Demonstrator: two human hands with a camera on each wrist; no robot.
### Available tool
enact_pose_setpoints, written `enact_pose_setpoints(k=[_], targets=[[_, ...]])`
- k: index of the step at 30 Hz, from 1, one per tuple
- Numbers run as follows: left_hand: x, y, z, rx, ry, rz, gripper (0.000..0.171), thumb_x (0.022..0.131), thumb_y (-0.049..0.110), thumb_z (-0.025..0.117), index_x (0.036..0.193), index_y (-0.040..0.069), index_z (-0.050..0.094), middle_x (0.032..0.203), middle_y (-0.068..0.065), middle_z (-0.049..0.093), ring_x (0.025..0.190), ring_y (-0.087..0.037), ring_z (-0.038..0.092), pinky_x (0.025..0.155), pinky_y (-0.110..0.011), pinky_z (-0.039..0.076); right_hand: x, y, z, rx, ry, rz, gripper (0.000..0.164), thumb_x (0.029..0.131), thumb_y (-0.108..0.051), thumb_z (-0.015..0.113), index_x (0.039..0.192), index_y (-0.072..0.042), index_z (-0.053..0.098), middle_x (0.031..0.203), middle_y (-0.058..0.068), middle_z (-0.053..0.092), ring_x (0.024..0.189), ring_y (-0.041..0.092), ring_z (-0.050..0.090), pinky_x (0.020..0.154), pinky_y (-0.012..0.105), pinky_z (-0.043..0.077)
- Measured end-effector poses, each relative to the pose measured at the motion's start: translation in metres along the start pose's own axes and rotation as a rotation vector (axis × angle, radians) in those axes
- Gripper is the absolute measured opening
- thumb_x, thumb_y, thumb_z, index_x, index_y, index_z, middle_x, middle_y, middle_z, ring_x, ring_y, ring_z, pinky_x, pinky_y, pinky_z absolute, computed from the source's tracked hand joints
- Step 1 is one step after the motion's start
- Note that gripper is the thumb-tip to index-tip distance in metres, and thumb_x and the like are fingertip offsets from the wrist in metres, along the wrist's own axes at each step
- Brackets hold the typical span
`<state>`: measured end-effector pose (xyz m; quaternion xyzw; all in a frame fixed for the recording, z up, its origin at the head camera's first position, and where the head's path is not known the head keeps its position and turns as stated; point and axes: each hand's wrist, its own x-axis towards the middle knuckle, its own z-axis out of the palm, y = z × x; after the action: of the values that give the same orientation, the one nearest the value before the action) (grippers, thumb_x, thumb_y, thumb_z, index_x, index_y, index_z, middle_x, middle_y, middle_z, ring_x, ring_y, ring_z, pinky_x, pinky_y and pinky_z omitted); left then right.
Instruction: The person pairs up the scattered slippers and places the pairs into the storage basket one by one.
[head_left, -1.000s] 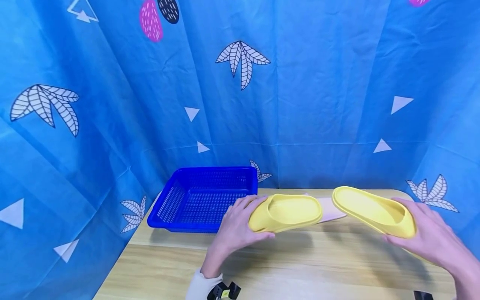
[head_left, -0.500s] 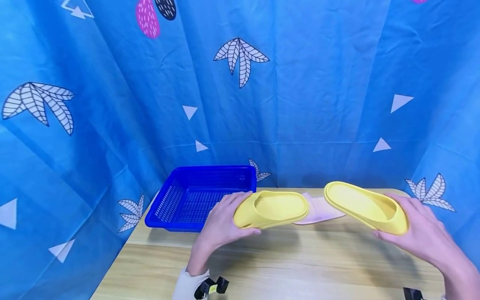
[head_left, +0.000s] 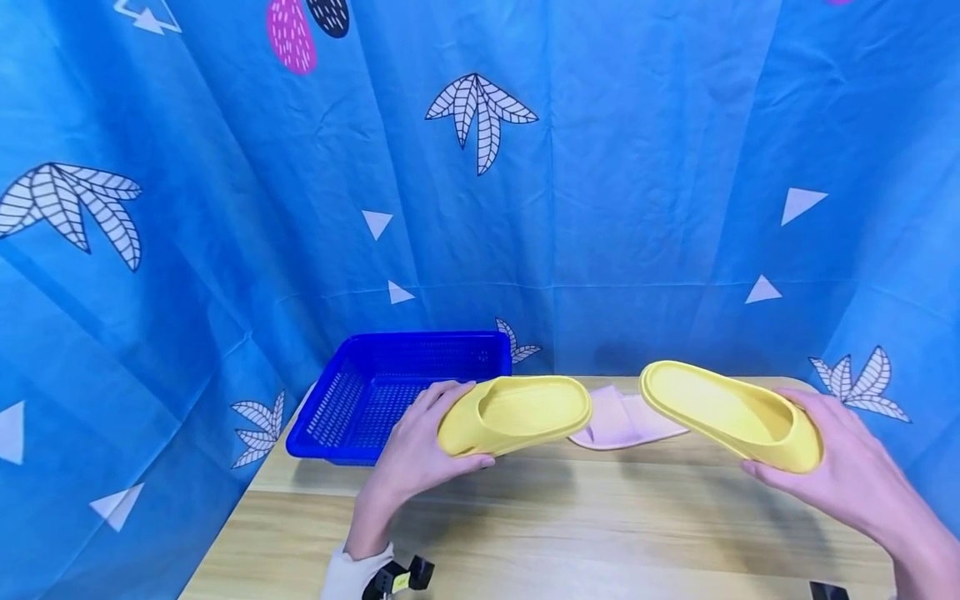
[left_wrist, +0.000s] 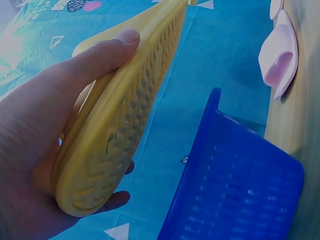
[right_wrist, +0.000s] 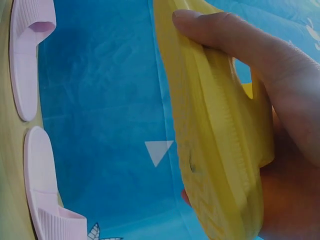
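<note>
My left hand [head_left: 408, 454] grips a yellow slipper [head_left: 534, 406] by its toe end, thumb on the near side, heel pointing right. In the left wrist view that slipper's ridged sole [left_wrist: 125, 130] faces the camera. On the right, my other hand [head_left: 851, 467] holds a second yellow slipper [head_left: 716, 408] by the toe, its heel raised and pointing left. Both slippers are held above the wooden table [head_left: 540, 533], their heels apart. Behind them a pink slipper [head_left: 618, 427] lies on the table; the right wrist view shows two pink slippers, one [right_wrist: 25, 82] beyond the other [right_wrist: 42, 170].
A blue perforated basket [head_left: 318, 417] stands at the back left of the table, and my left hand overlaps its front right corner in the head view. Behind the table hangs a blue patterned curtain [head_left: 630, 208].
My left hand has moved left with its yellow slipper, widening the gap between the pair and uncovering more of the pink slipper. The right hand has shifted slightly left with its slipper.
</note>
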<state>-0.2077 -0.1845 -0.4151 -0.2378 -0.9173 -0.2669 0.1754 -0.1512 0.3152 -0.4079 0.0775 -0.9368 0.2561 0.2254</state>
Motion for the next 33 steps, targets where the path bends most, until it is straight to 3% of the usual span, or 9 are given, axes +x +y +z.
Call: enact_pose_setpoints(k=[3,11,15,23,27,33], targets=[[-0.004,-0.003,-0.003,0.015,0.007,0.005,0.1,0.066,0.069,0.086,0.15,0.027,0.053,0.144,0.004,0.054,0.128,-0.023,0.053,0.092,-0.05,0.049,-0.002,-0.002,0.002,-0.009,0.024,-0.009,0.102,0.056,-0.041,0.101,0.14,-0.009,0.055,0.119,0.015,0.058,0.095,0.023,0.04,0.066,0.041,0.034],[-0.006,-0.008,-0.009,0.031,0.025,0.022,0.102,0.064,0.067,0.088,0.151,0.028,0.052,0.148,0.003,0.054,0.134,-0.023,0.052,0.096,-0.052,0.047,0.002,-0.007,0.006,0.016,0.012,-0.059,0.101,0.056,-0.041,0.101,0.14,-0.009,0.057,0.131,0.016,0.057,0.104,0.033,0.047,0.068,0.052,0.036],[-0.005,-0.009,-0.011,0.026,0.033,0.021,0.101,0.063,0.064,0.09,0.15,0.026,0.053,0.148,0.003,0.055,0.134,-0.024,0.052,0.096,-0.053,0.047,0.002,-0.01,0.008,0.017,0.021,-0.085,0.099,0.054,-0.041,0.102,0.139,-0.013,0.059,0.128,0.01,0.059,0.104,0.023,0.045,0.066,0.048,0.039],[-0.005,-0.01,-0.017,-0.005,0.042,0.02,0.1,0.063,0.058,0.093,0.149,0.028,0.053,0.148,0.004,0.055,0.136,-0.024,0.051,0.101,-0.057,0.046,0.005,-0.016,0.009,0.016,-0.012,-0.109,0.101,0.055,-0.045,0.101,0.142,-0.015,0.059,0.123,0.011,0.06,0.105,0.027,0.047,0.065,0.037,0.04],[-0.005,-0.01,-0.018,-0.018,0.043,0.047,0.098,0.064,0.064,0.091,0.148,0.029,0.054,0.148,0.004,0.055,0.136,-0.023,0.051,0.101,-0.056,0.046,0.005,-0.019,0.012,0.002,0.02,-0.173,0.103,0.052,-0.044,0.103,0.141,-0.016,0.06,0.121,0.008,0.062,0.103,0.023,0.05,0.069,0.033,0.038],[-0.006,-0.01,-0.018,-0.038,0.024,0.038,0.097,0.065,0.075,0.083,0.148,0.033,0.053,0.147,0.01,0.054,0.135,-0.018,0.051,0.101,-0.053,0.046,0.001,-0.022,0.018,-0.035,0.032,-0.22,0.107,0.047,-0.042,0.104,0.142,-0.019,0.059,0.118,0.004,0.06,0.095,0.012,0.044,0.059,0.031,0.036]])
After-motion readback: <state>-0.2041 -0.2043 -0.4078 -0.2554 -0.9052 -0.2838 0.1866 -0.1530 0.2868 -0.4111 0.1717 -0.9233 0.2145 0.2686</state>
